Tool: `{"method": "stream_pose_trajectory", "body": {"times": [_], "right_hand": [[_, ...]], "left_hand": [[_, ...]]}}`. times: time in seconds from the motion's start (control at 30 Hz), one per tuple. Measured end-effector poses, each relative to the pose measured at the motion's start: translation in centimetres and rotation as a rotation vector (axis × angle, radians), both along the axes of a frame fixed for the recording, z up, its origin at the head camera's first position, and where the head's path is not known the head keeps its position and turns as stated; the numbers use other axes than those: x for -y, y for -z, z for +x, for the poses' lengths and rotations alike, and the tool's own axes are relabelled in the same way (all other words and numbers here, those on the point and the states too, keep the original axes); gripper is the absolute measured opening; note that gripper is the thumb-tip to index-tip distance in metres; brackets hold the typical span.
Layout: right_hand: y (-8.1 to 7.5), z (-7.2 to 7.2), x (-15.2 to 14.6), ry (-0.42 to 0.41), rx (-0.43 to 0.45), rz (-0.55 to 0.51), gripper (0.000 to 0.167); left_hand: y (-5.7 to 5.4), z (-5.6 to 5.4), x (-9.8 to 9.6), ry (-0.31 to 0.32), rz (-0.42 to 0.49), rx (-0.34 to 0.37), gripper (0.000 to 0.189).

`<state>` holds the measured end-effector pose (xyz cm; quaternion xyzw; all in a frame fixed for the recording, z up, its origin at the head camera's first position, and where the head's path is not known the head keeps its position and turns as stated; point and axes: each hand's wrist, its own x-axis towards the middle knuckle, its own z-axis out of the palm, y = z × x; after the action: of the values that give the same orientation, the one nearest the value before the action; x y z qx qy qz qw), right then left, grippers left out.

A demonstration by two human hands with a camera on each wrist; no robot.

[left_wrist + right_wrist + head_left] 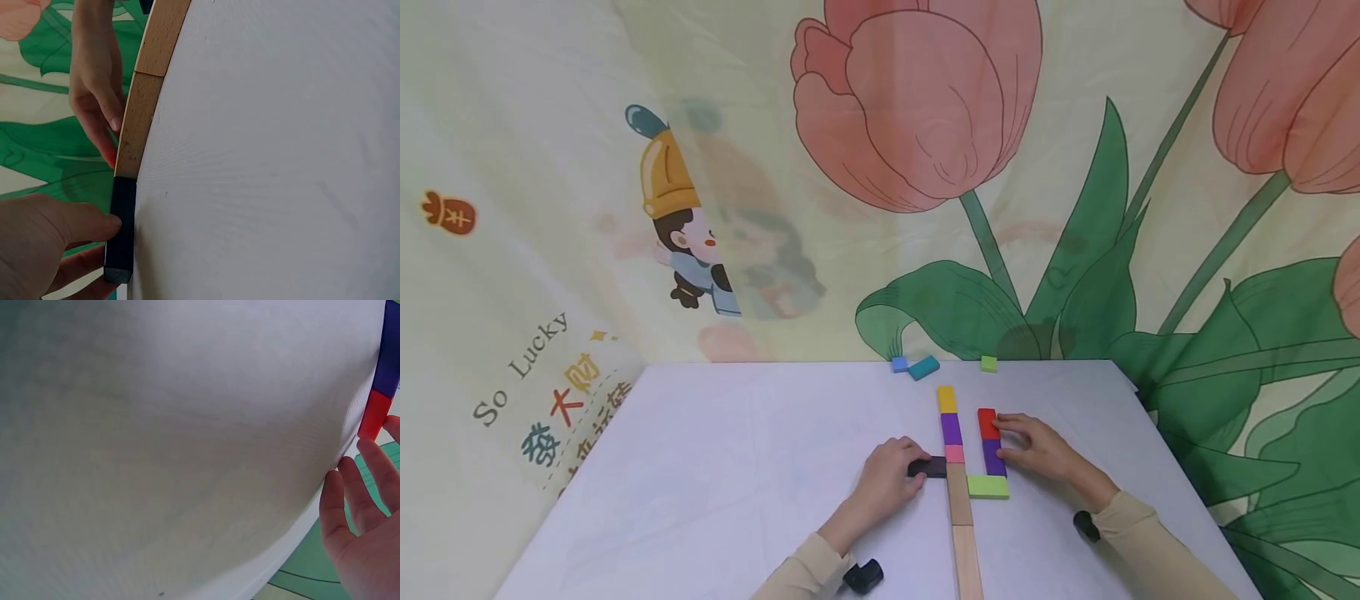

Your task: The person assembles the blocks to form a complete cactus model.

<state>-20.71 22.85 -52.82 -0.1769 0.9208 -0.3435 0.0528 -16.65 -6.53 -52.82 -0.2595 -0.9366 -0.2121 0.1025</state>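
Note:
My left hand (883, 482) pinches a black block (932, 467) between thumb and fingers. That block's inner end meets a column of blocks, at a tan wooden block (958, 493) just below a pink block (954, 453). Above the pink one lie a purple block (951, 429) and a yellow block (946, 399). To the right, my right hand (1045, 450) has its fingers spread, the tips touching or close to a red block (987, 423) and a dark purple block (992, 457). A light green block (988, 487) joins these to the column.
Near the back edge lie a blue block (899, 364), a teal block (924, 367) and a small green block (988, 364). A pale wooden block (967, 562) continues the column forward. White cloth covers the table (737, 467); a printed tulip curtain (917, 108) hangs behind.

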Motion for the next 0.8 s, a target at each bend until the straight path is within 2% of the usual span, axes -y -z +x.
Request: {"method": "stream_pose_trajectory", "body": {"times": [0.27,0.6,0.8], "right_hand": [[-0.2,0.0,0.0,-0.004,-0.005,0.008,0.057],[-0.3,-0.3,-0.1,0.011,0.004,0.005,0.057],[-0.2,0.1,0.1,0.011,0.024,0.006,0.057]], "left_hand": [[-0.3,-0.5,-0.3,-0.006,0.016,0.022,0.022],[-0.3,-1.9,-0.4,-0.039,0.043,0.040,0.022],[-0.1,-2.0,-0.4,-0.026,0.049,0.049,0.022]]}}
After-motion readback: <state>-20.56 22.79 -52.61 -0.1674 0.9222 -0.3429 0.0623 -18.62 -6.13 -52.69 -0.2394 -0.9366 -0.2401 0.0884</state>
